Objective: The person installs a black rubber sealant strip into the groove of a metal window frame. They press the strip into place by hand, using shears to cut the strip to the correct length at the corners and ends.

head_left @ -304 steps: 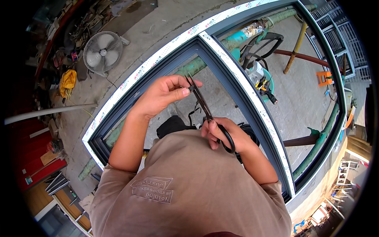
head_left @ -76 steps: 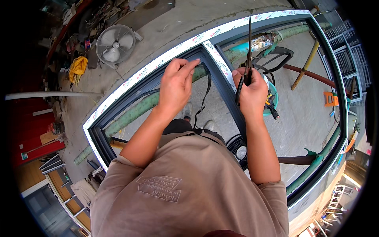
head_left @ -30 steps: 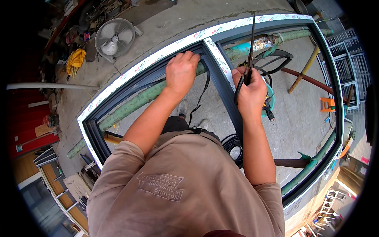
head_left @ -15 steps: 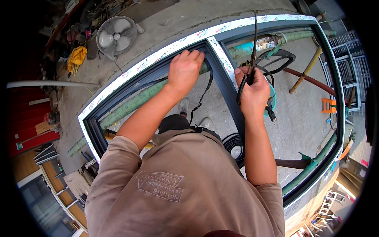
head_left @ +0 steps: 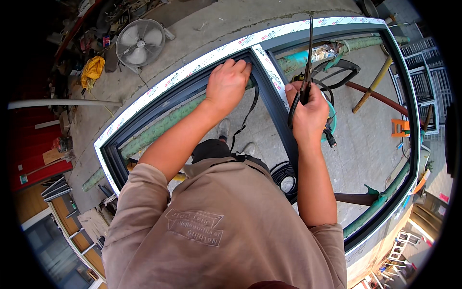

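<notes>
A large dark grey window frame (head_left: 179,75) with white printed protective film lies in front of me, split by a crossbar (head_left: 273,72). My left hand (head_left: 228,83) is closed at the frame's inner edge, close to the corner by the crossbar, its fingertips partly hidden. From that corner a thin black rubber strip (head_left: 249,113) hangs down and curves toward my feet. Long-bladed scissors (head_left: 309,53) point away from me, upright in my right hand (head_left: 310,113), which is wrapped round their handles beside the crossbar.
Green pipes (head_left: 159,127) run beneath the frame. A coil of black strip (head_left: 285,179) lies below the crossbar. Behind the frame stands a fan (head_left: 140,44); an orange stool (head_left: 400,128) and stacked metal frames (head_left: 426,79) are at the right.
My left hand has shifted very slightly right along the frame edge toward the corner. My right hand and the scissors have stayed nearly still.
</notes>
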`<state>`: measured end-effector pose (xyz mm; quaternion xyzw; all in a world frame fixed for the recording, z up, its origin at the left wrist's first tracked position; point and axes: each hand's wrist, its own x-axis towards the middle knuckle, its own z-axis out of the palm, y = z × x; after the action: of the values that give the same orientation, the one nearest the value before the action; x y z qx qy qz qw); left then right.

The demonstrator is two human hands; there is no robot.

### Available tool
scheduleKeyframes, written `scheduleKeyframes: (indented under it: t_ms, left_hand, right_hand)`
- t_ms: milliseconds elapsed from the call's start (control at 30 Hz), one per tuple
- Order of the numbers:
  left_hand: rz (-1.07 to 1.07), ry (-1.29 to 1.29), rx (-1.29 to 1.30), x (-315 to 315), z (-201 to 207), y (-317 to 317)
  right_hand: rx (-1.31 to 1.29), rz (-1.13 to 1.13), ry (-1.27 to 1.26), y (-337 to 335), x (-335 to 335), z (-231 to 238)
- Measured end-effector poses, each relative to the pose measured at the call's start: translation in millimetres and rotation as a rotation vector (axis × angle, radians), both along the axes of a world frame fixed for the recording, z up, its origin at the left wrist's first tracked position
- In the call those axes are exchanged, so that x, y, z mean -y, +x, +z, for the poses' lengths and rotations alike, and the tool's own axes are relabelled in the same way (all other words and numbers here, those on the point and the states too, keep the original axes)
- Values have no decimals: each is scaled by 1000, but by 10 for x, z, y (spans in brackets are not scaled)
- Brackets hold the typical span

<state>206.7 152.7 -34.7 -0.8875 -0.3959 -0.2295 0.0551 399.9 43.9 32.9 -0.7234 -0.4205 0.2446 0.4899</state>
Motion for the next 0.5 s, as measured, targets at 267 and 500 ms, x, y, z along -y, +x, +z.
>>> scheduleKeyframes:
  t_ms: [267, 500]
  left_hand:
    - [-5, -39, -90, -34, 73, 23]
    - [22, 0, -69, -40, 21, 31]
  right_hand:
    - [10, 2, 3, 31, 17, -30]
    - [61, 11, 5, 10, 15, 15]
